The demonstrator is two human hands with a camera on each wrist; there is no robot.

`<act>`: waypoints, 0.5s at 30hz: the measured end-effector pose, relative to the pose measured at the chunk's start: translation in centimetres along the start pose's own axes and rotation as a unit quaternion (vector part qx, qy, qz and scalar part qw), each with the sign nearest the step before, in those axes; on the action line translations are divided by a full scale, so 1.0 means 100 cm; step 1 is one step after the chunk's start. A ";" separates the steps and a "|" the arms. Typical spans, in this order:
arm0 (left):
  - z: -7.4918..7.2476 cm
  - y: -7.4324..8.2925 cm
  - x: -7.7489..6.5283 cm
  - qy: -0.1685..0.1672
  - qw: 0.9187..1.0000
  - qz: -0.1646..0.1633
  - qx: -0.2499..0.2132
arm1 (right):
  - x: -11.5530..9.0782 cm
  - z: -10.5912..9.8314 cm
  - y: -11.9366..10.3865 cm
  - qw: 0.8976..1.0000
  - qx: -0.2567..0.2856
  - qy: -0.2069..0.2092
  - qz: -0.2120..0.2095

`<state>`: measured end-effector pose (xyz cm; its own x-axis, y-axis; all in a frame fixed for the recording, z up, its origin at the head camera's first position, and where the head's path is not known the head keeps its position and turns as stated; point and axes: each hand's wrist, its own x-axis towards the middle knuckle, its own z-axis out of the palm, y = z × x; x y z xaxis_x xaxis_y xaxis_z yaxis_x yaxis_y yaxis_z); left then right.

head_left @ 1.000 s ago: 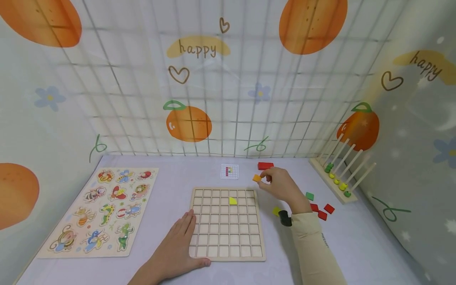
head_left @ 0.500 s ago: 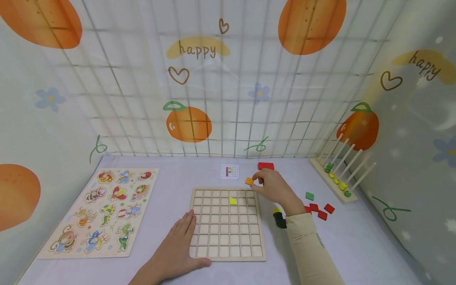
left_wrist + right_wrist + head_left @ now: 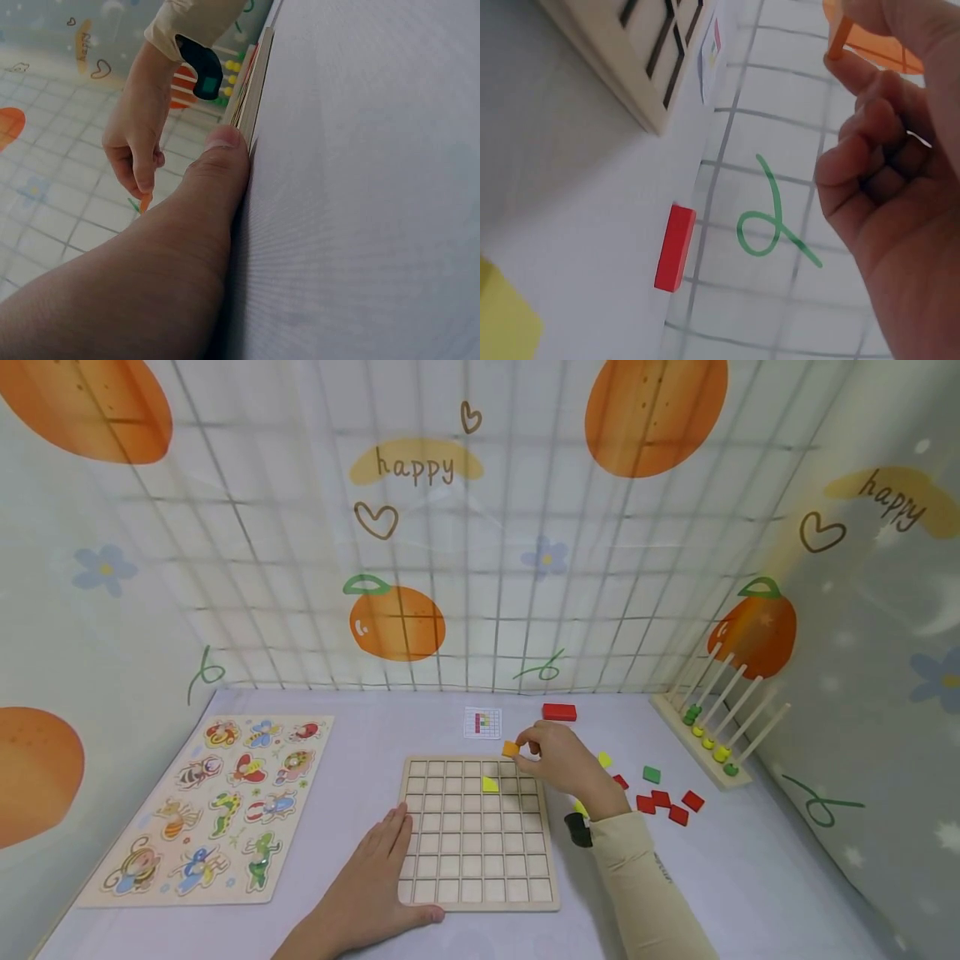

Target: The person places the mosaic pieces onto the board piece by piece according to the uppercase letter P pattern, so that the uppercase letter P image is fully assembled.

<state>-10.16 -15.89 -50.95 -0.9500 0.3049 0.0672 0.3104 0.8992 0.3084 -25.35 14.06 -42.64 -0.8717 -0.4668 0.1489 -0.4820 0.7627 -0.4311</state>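
Observation:
My right hand (image 3: 558, 758) pinches a small orange square tile (image 3: 511, 749) between thumb and index finger, above the far edge of the wooden grid board (image 3: 480, 907). The tile (image 3: 841, 36) appears edge-on in the right wrist view. One yellow quarter-round tile (image 3: 490, 785) lies in a cell in the board's second row. My left hand (image 3: 367, 877) rests at the board's left side with its fingers straight, the thumb along the near left corner. In the left wrist view the left thumb (image 3: 217, 161) lies against the board's edge.
A printed pattern card (image 3: 482, 722) and a red block (image 3: 559, 712) lie behind the board. To the right are several red tiles (image 3: 661, 798), a green tile (image 3: 652, 774) and yellow pieces (image 3: 604, 760). A peg rack (image 3: 701, 739) stands back right; an insect puzzle board (image 3: 210, 810) lies left.
My right hand has moved left and slightly nearer with the orange tile, from beside the red block to over the board's far edge. The left hand has stayed in place.

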 end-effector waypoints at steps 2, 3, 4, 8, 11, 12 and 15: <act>0.000 0.000 0.000 0.000 1.000 0.000 0.000 | 0.001 0.002 -0.002 1.000 -0.003 -0.003 -0.008; 0.000 0.000 0.000 0.000 1.000 -0.001 0.001 | 0.001 0.003 -0.002 1.000 -0.003 -0.003 -0.013; 0.000 0.000 0.000 0.000 1.000 -0.001 0.000 | 0.002 0.004 -0.003 1.000 -0.003 -0.004 -0.018; 0.001 0.000 0.000 -0.007 1.000 -0.004 0.004 | 0.003 0.009 -0.006 1.000 -0.008 0.000 -0.027; 0.002 0.000 0.000 -0.014 1.000 -0.008 0.005 | 0.003 0.012 -0.009 1.000 -0.010 0.001 -0.029; 0.002 0.000 0.000 -0.015 1.000 -0.009 0.002 | 0.003 0.013 -0.010 0.999 -0.009 0.001 -0.031; 0.002 0.000 0.000 -0.015 1.000 -0.010 0.000 | 0.005 0.016 -0.012 0.999 -0.014 -0.002 -0.035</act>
<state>-10.12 -15.81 -51.10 -0.9547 0.2959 0.0330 0.2912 0.9052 0.3094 -25.05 12.25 -43.50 -0.8351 -0.5216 0.1751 -0.5449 0.7403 -0.3937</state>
